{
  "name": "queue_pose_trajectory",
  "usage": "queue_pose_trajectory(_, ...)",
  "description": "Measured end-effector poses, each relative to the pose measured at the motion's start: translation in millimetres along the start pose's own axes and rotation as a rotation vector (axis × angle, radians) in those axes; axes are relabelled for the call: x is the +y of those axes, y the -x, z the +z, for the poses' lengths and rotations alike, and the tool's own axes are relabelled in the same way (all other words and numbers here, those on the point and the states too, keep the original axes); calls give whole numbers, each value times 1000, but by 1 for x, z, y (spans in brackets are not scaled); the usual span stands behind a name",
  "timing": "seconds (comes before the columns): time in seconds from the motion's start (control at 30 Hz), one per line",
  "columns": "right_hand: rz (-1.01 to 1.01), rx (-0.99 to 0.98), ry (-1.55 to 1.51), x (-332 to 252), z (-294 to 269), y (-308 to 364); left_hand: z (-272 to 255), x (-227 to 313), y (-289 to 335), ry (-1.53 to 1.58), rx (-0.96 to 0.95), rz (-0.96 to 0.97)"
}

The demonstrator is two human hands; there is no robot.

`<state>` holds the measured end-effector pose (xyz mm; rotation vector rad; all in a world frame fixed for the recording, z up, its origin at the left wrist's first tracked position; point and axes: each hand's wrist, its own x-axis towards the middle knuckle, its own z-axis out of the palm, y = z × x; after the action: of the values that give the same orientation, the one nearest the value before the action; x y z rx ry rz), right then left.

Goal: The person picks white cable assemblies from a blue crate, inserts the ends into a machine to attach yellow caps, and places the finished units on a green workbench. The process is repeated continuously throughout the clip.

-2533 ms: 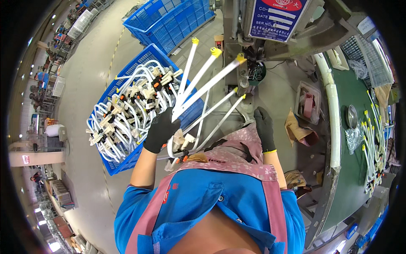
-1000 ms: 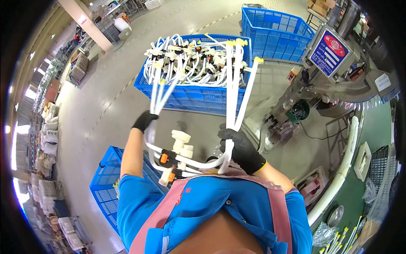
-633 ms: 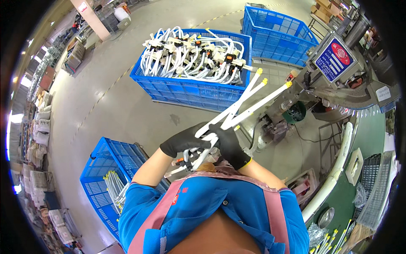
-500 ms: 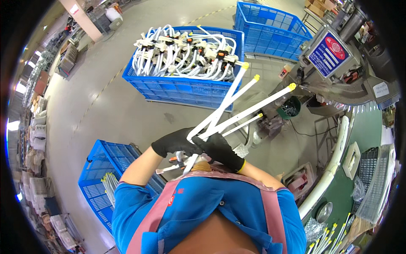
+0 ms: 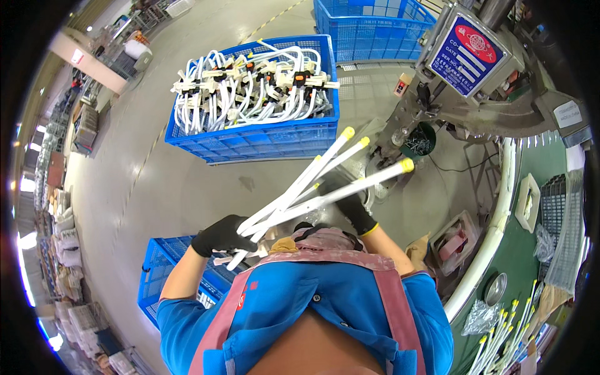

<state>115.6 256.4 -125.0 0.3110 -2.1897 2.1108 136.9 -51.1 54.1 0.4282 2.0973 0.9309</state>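
My gloved left hand is closed around the lower ends of several white rods or tubes with yellow tips. They fan out up and to the right in front of me. My gloved right hand is by the upper part of the bundle, partly behind one tube. Its fingers are smeared and partly covered, so its grip does not show. Near my left hand, pale parts at the bundle's lower end are mostly hidden.
Ahead stands a blue crate heaped with white tube assemblies. Behind it is another blue crate; a third stands at my left. A machine rises at the right, beside a green bench carrying more yellow-tipped tubes.
My hands have moved apart: the left went left and down with the tubes, the right went right and up. The tube bundle swung lower. The view shifted slightly.
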Motion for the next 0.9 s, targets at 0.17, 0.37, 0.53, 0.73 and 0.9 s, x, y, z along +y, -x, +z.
queue_pose_trajectory(0.17,315,532,-422,-5,-65,2,-28,-1,10,-62,-203,-27)
queue_pose_trajectory(0.37,165,751,196,-50,-80,-10,-49,-18,-24,-101,-168,93)
queue_pose_trajectory(0.53,129,842,407,-87,-98,-28,-80,-11,-68,-32,-330,11)
queue_pose_trajectory(0.73,122,919,361,-125,-116,-44,-112,14,-108,-4,-395,145)
queue_pose_trajectory(0.9,169,1003,484,-125,-131,-61,-125,21,-135,-38,-401,204)
